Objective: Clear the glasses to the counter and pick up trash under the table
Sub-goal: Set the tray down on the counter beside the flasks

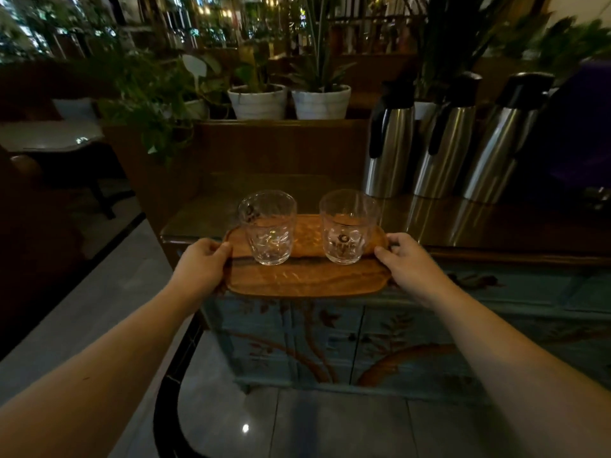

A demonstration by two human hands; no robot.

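You've got the wooden tray by both short ends. Your left hand is clamped on the tray's left end, thumb over the rim, fingers curled under. Your right hand grips the right end the same way, thumb on top near the right glass.

Two empty clear glasses stand upright on the tray, along its far half: left glass toward the left end, right glass toward the right end, apart from each other with a clear gap between. Both carry a printed logo.

The tray's far half sits over the front-left corner of the counter; its near half overhangs the front edge. Can't tell whether it rests on the glossy top or is held just above.

Three steel thermos jugs stand in a row along the counter's back right, well apart from the tray. Two white plant pots sit on the ledge behind the counter. The painted blue cabinet front is below the tray.
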